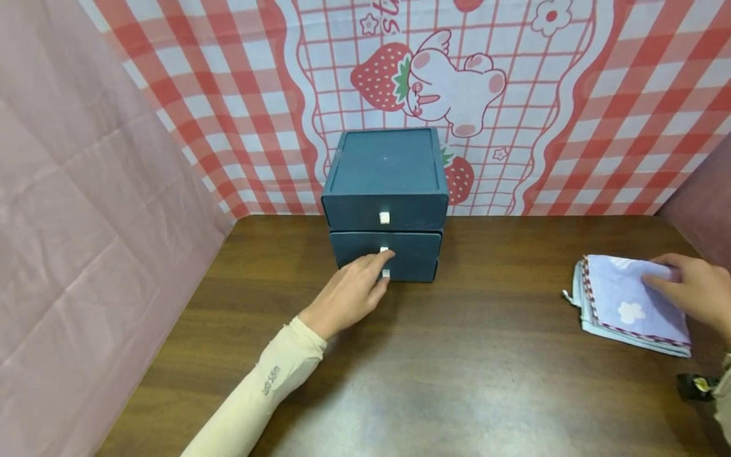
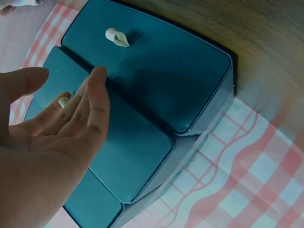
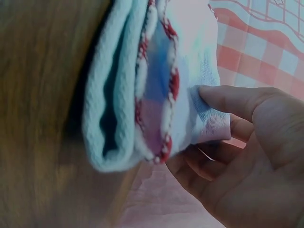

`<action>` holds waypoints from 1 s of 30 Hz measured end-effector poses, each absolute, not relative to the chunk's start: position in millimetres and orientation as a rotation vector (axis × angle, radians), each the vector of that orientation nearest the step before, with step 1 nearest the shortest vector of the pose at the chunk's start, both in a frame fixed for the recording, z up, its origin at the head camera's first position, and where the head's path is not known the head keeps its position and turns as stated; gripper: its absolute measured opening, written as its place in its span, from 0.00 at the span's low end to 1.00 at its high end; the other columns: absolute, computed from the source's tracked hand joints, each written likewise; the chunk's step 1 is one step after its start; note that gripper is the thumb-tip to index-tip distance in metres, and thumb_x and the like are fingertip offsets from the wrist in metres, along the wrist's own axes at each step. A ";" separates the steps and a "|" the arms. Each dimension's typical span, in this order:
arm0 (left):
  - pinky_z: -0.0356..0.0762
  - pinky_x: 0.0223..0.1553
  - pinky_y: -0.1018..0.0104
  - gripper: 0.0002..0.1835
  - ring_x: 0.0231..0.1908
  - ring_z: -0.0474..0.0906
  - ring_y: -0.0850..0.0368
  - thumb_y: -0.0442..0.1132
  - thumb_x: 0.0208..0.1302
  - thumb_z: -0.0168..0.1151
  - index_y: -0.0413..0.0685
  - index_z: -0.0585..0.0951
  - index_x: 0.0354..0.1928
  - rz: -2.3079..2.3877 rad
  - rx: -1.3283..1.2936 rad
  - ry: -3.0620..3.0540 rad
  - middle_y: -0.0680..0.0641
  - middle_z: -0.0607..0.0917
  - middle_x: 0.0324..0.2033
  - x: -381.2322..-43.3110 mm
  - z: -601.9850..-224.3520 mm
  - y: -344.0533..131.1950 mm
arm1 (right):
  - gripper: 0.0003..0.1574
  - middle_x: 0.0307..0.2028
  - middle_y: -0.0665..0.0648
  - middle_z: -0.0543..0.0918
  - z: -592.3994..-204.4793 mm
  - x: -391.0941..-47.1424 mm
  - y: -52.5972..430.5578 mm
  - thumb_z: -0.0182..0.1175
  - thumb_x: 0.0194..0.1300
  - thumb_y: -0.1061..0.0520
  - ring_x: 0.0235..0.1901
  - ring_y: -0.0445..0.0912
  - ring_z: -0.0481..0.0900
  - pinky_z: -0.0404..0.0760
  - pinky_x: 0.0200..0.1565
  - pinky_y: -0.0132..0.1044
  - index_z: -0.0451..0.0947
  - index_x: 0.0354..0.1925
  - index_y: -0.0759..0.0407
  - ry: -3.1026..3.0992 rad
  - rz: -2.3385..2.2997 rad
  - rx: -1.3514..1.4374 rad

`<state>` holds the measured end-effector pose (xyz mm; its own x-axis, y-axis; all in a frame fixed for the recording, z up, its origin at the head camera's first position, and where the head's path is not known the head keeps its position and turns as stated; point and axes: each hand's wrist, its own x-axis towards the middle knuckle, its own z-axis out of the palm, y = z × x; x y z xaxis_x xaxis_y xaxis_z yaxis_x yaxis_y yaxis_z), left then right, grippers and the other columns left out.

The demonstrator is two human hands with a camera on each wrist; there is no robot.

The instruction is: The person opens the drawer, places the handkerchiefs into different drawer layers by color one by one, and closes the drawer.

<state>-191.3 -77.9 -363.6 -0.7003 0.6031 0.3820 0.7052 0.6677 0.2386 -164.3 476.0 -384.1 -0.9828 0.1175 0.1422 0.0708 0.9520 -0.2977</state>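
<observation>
A dark teal drawer box (image 1: 394,162) with small white pulls stands against the back cloth. My left hand (image 1: 348,292) is at its lower drawers, fingers extended and thumb apart in the left wrist view. One white pull (image 2: 116,37) stands free of the fingers there; another pull (image 2: 63,101) shows just behind them. On the right, a folded lavender towel (image 1: 625,295) with white flowers and checked edging lies on a folded pale blue towel (image 3: 107,128). My right hand (image 1: 699,289) pinches the lavender towel's edge, thumb on top and fingers underneath.
The brown wooden table (image 1: 457,381) reaches the red-and-white checked cloth (image 1: 257,127) at the back. A plain pink cloth (image 1: 85,222) hangs along the left side. A small black item (image 1: 697,387) is by the right sleeve.
</observation>
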 end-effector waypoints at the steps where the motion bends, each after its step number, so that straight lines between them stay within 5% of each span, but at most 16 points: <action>1: 0.79 0.56 0.60 0.23 0.57 0.79 0.52 0.37 0.72 0.58 0.41 0.71 0.67 -0.538 -1.048 -2.615 0.42 0.81 0.59 -190.6 -363.2 -77.8 | 0.27 0.37 0.82 0.76 -384.3 -163.4 476.6 0.65 0.64 0.56 0.34 0.70 0.74 0.69 0.39 0.65 0.70 0.45 0.81 -2.944 0.455 -0.155; 9: 0.81 0.51 0.61 0.21 0.52 0.82 0.53 0.37 0.72 0.57 0.40 0.74 0.64 -0.534 -1.064 -2.614 0.42 0.83 0.55 -186.8 -359.2 -77.7 | 0.22 0.28 0.74 0.78 -384.5 -162.5 480.5 0.67 0.61 0.60 0.24 0.55 0.71 0.66 0.24 0.38 0.74 0.42 0.80 -2.904 0.479 -0.115; 15: 0.83 0.39 0.67 0.18 0.38 0.84 0.60 0.37 0.73 0.56 0.39 0.77 0.60 -0.523 -1.072 -2.632 0.43 0.86 0.49 -182.2 -353.3 -77.3 | 0.22 0.25 0.68 0.78 -381.9 -162.5 477.5 0.67 0.61 0.60 0.23 0.52 0.70 0.66 0.25 0.38 0.75 0.42 0.80 -2.894 0.471 -0.092; 20: 0.75 0.27 0.73 0.15 0.24 0.75 0.65 0.38 0.73 0.56 0.39 0.80 0.56 -0.533 -1.093 -2.626 0.45 0.88 0.41 -179.6 -349.8 -76.1 | 0.21 0.25 0.70 0.79 -379.9 -162.2 476.1 0.67 0.60 0.61 0.24 0.52 0.71 0.66 0.25 0.38 0.75 0.41 0.80 -2.878 0.479 -0.082; 30: 0.80 0.32 0.72 0.14 0.27 0.78 0.66 0.40 0.73 0.57 0.40 0.81 0.54 -0.476 -1.096 -2.651 0.49 0.88 0.35 -171.2 -343.2 -75.3 | 0.17 0.24 0.71 0.79 -379.3 -161.7 474.1 0.67 0.58 0.64 0.21 0.46 0.68 0.64 0.22 0.36 0.77 0.38 0.79 -2.796 0.511 -0.037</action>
<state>-171.2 -75.3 -343.2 -0.6923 0.6401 0.3332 0.7161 0.6665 0.2073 -161.7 474.1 -379.3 -0.9554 0.0779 0.2849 -0.0277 0.9366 -0.3493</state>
